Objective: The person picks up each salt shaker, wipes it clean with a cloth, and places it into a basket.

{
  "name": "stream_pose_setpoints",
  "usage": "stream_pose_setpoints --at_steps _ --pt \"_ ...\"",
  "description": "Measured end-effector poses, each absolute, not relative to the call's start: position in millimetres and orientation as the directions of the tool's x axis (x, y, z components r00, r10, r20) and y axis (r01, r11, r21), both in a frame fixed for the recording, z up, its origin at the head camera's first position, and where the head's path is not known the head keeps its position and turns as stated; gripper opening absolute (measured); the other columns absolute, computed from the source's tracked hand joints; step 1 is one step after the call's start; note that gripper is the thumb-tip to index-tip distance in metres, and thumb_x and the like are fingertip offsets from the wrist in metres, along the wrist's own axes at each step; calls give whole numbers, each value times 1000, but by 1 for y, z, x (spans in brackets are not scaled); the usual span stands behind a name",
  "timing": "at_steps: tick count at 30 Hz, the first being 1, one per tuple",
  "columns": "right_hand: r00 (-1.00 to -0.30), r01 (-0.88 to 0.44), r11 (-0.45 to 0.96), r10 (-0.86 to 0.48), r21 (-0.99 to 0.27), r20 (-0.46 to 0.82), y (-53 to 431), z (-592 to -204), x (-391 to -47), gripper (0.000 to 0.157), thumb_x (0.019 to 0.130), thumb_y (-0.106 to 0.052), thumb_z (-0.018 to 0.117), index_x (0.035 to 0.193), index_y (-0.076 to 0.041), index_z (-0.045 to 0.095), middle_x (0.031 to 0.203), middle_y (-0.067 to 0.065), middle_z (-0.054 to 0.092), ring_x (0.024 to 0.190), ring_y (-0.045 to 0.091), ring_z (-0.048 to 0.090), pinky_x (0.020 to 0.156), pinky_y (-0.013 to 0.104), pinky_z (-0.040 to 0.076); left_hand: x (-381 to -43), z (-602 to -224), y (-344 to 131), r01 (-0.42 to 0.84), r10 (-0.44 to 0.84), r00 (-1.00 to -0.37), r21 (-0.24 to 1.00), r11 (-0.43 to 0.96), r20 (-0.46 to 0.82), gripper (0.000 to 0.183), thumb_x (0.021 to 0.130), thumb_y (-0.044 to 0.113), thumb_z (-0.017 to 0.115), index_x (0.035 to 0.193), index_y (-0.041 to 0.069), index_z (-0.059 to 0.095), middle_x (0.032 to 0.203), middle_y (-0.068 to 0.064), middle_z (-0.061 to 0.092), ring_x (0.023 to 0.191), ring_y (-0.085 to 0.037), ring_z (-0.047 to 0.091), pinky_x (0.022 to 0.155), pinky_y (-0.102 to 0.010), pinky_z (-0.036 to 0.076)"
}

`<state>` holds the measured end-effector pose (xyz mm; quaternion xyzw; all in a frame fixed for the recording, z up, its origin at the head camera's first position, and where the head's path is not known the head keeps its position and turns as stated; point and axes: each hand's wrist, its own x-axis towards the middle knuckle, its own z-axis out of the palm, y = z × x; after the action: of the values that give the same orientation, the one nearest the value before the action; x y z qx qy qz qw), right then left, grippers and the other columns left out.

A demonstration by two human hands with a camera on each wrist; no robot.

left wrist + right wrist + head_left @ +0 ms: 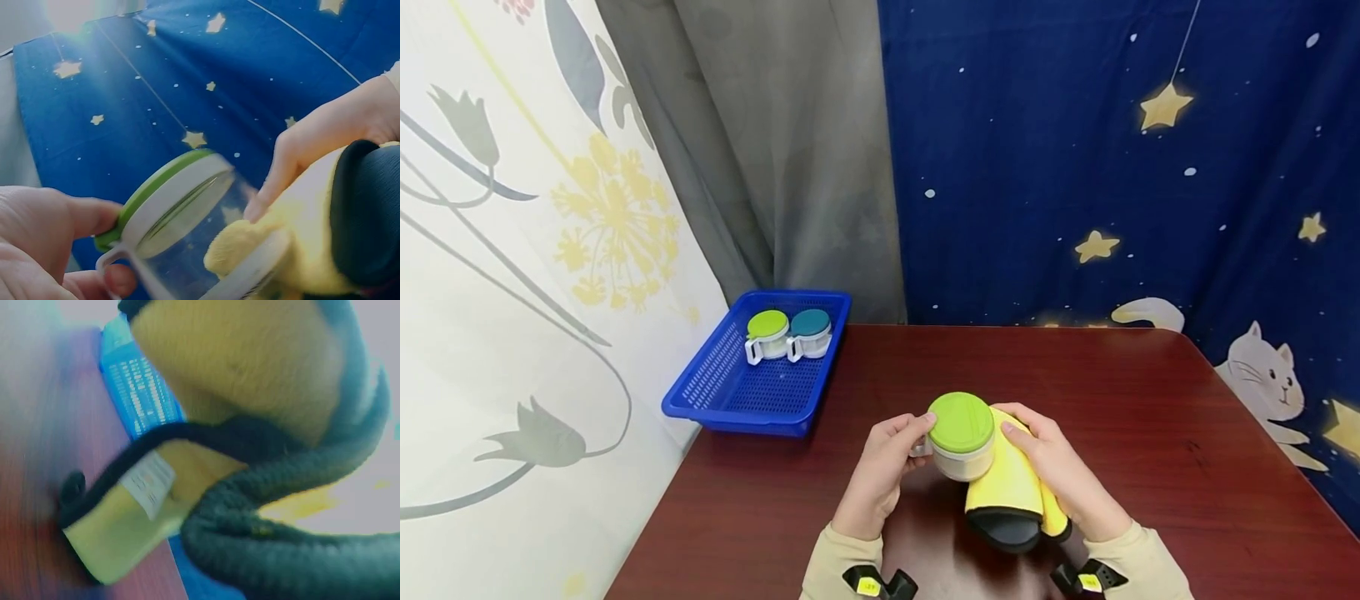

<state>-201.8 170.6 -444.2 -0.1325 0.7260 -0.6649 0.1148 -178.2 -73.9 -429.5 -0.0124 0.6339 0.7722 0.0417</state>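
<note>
My left hand (886, 467) grips the white handle of a clear storage jar (962, 465), its thumb at the edge of the green lid (961, 422). The jar is held above the table, and the left wrist view shows it tilted. My right hand (1060, 460) holds a yellow cloth (1009, 482) with a black border and a dark grey underside, pressed against the jar's right side. In the left wrist view, part of the cloth (240, 247) touches the jar near its base. Folds of cloth (244, 356) fill the right wrist view and hide the right hand there.
On the table's left stands a blue perforated basket (737, 421). Inside it, at the back, are a green-lidded jar (767, 323) and a teal-lidded jar (810, 323) with white handles. Curtains (1037, 167) hang behind the dark red table (1112, 375).
</note>
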Motion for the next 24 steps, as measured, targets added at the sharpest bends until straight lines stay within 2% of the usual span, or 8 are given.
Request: stream_pose_setpoints --at_steps 4,7,11,17,24 --pt "-963 -52 67 -269 -996 32 166 -446 -199 34 106 -25 52 138 -15 55 129 13 60 102 28 65 83 33 54 -178 -431 -68 -42 -13 -999 977 -210 -46 43 94 27 72 64 5 49 66 0 43 76 -20 52 73 -38 54" --pt "-975 -88 101 -214 -991 65 164 -446 -197 32 105 -23 55 137 -17 57 128 11 60 99 27 66 80 34 55 -176 -430 -64 -25 -11 -1000 981 -191 -28 46 94 27 72 62 7 45 62 3 40 76 -20 53 74 -38 54" --pt "-983 -153 155 -129 -976 134 167 -443 -197 31 104 -23 59 134 -19 60 127 9 61 96 25 67 78 32 56 -172 -427 -59 -57 63 -997 985 -161 -47 49 95 29 71 61 4 44 59 0 41 77 -20 58 78 -40 56" --pt "-972 -234 193 -71 -953 225 174 -435 -199 32 102 -26 61 134 -20 62 128 6 62 97 24 66 77 29 56 -170 -424 -54 -119 163 -982 977 -176 -90 50 95 32 70 61 1 49 61 -5 48 78 -28 67 83 -44 57" --pt "-954 -298 249 -45 -921 296 172 -430 -197 31 101 -25 64 132 -24 64 125 3 64 94 21 65 75 28 55 -174 -430 -45 -112 60 -993 962 -249 -100 51 94 28 72 57 2 47 61 -4 48 74 -25 64 80 -43 58"
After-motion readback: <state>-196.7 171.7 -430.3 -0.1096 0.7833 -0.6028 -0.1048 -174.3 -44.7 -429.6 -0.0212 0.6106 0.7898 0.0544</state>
